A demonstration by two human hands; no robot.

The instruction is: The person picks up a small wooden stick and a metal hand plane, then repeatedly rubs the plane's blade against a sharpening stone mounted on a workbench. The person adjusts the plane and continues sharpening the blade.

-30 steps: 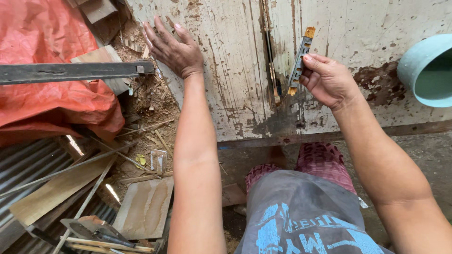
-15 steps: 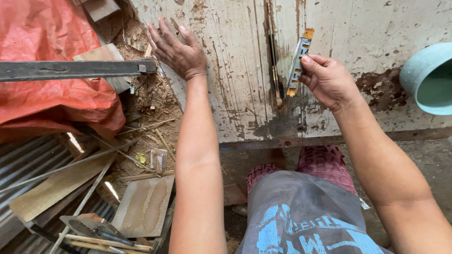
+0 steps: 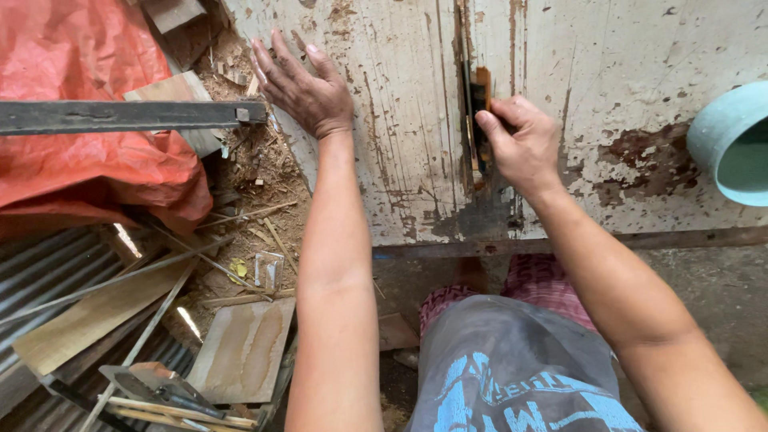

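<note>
The orange-and-metal lock piece (image 3: 478, 120) sits in the door's slot, upper centre of the frame, your right hand (image 3: 524, 148) gripping it. Your left hand (image 3: 308, 88) lies flat, fingers spread, on the peeling white door (image 3: 400, 144), beside red tarpaulin (image 3: 88, 104).

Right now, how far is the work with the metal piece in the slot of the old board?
Done: the metal piece sits partly in the dark slot of the white worn board. In hand: the right hand presses it in, while the left hand braces the board. Left: its orange top end is not yet flush.
</note>
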